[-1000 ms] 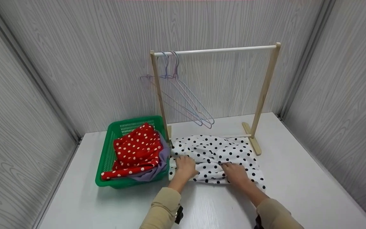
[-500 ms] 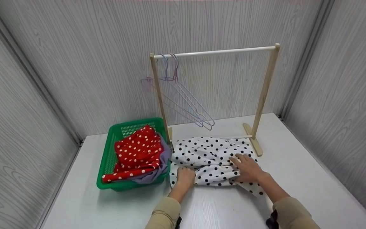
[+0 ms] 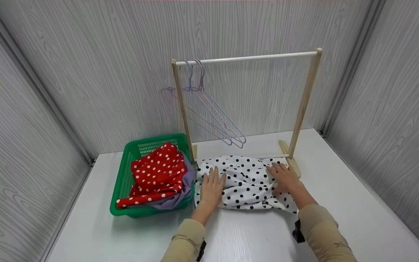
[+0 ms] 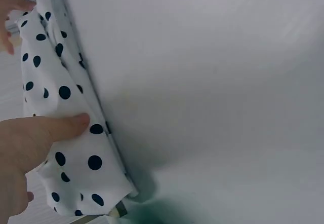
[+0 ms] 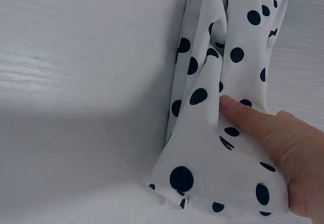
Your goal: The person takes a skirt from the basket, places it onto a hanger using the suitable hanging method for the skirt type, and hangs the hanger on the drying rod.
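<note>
A white cloth with black polka dots lies crumpled on the table in front of the rack, with folds running across its middle. On its left part rests the left hand, fingers straight and pointing away from the person. The right hand lies over the cloth's right part with its fingers spread. In the left wrist view, the left thumb stretches over the dotted fabric. From the right wrist camera, the right thumb reaches a fold near the cloth's end; the other fingers are mostly hidden.
At left, a green basket holds a red cloth with white dots and a purple cloth. Behind the white cloth stands a wooden rack with a white rail. Several thin wire hangers hang at the rail's left end.
The left hand went from curled fingers on the cloth's near part to straight ones farther forward. The right hand shifted right and forward and spread its fingers; the near right corner moved slightly.
</note>
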A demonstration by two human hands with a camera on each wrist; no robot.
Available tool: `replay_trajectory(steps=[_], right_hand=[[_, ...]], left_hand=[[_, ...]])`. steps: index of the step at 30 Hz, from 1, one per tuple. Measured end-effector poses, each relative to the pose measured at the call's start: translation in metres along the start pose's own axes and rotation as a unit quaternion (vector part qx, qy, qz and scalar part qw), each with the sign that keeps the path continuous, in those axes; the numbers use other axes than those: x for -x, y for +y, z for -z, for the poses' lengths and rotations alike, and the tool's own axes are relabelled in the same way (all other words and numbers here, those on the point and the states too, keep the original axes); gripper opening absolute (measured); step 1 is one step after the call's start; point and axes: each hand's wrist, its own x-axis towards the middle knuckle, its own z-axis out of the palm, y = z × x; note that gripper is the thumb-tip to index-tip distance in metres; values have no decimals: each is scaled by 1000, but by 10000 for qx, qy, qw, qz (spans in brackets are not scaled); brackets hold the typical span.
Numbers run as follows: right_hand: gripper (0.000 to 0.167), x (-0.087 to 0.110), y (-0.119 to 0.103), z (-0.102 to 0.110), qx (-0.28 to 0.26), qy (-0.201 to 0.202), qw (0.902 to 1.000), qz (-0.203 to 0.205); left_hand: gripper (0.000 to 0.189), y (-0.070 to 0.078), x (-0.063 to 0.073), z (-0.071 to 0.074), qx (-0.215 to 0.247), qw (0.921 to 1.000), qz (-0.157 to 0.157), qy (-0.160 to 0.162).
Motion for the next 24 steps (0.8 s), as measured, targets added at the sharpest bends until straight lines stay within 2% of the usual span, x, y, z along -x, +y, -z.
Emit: replay_trajectory(steps=[3, 6, 8, 12, 15, 18, 21, 24], right_hand=[[97, -3, -4, -2, -217, -624, 9978, -95], [93, -4, -8, -5, -564, -1132, 9916, -280], [89, -6, -10, -7, -745, -1279, 9883, -356], [69, -7, -12, -11, -761, -1109, 9907, -181], [41, -4, -15, -16, -602, -887, 9942, 38], [16, -1, -17, -22, -410, -615, 9971, 161], [14, 2, -18, -26, -408, -389, 9982, 189], [16, 5, -18, -29, -464, -169, 9986, 182]], left_hand=[[76, -6, -8, 8, 104, 9981, -25, -601], [89, -10, -15, 11, 249, 9906, -50, -1345], [89, -10, -19, 9, 397, 9858, 24, -1632], [73, -4, -21, -3, 932, 9765, 108, -1939], [56, 0, -20, -13, 1273, 9708, 98, -2032], [30, 1, -17, -13, 1307, 9740, 39, -1851], [9, 2, -18, -11, 1275, 9798, 19, -1540], [13, 3, -23, -15, 1261, 9840, 75, -1258]])
